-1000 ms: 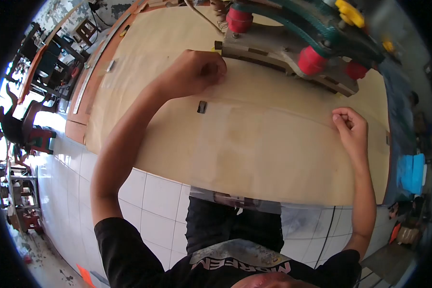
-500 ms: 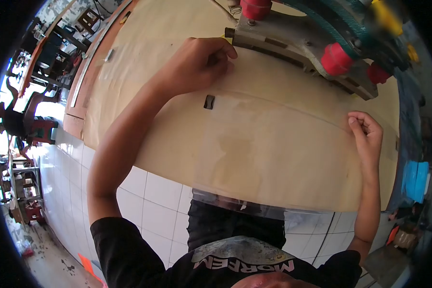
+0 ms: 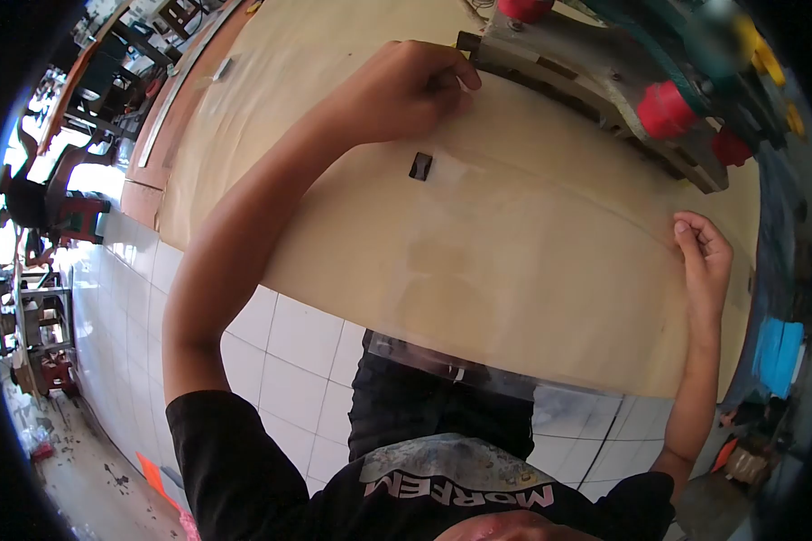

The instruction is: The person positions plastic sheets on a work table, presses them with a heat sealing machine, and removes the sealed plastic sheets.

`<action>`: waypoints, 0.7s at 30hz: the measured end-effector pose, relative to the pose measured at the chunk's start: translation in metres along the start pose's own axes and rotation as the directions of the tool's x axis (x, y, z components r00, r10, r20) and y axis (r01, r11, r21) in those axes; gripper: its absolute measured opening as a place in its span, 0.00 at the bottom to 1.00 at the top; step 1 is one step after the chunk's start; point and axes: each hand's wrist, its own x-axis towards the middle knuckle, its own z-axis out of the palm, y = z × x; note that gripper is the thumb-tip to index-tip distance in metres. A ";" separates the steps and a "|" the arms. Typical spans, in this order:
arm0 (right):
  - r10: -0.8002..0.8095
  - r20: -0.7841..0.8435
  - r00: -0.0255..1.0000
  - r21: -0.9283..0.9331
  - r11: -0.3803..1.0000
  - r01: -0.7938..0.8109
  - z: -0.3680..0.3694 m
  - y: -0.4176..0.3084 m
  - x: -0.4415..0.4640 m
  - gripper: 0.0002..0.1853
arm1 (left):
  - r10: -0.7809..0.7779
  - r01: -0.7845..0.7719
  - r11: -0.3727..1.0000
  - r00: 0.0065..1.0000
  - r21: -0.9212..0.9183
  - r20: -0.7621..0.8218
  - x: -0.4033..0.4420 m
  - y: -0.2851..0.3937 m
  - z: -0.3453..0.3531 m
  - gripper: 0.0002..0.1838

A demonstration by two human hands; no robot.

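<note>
A clear plastic sheet (image 3: 514, 261) lies over the tan table covering, its near end hanging past the table edge in front of my black trousers. My left hand (image 3: 415, 90) is closed at the sheet's far left corner, close to the end of a metal clamp-like machine (image 3: 586, 104) with red knobs and a green arm. My right hand (image 3: 708, 257) pinches the far right part of the sheet, just nearer to me than the machine's right end. A small black rectangular piece (image 3: 421, 166) rests beside the sheet's left edge.
The machine stands across the far side of the tan-covered table (image 3: 325, 243). A metal strip (image 3: 158, 131) lies along the reddish board at left. Stools (image 3: 81, 216) stand on the tiled floor beyond, and a light-blue object (image 3: 778, 356) is at right.
The view has shifted, so the table, machine and black piece appear farther right, the left side also higher. Both hands keep about the same places on the sheet.
</note>
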 end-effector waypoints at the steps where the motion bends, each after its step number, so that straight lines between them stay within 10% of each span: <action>1: -0.001 0.005 1.000 -0.002 1.000 0.001 0.000 0.000 0.000 0.09 | -0.004 0.004 1.000 1.000 -0.002 -0.003 0.000 0.000 0.000 0.09; 16: -0.021 0.093 0.995 -0.007 1.000 0.021 0.001 -0.022 -0.007 0.09 | 0.032 -0.031 0.999 0.998 0.021 -0.059 -0.001 0.002 -0.005 0.12; 21: 0.036 0.037 0.999 0.090 0.995 -0.039 -0.005 -0.020 -0.010 0.09 | -0.118 0.134 0.958 0.990 -0.253 0.076 0.000 0.008 -0.015 0.11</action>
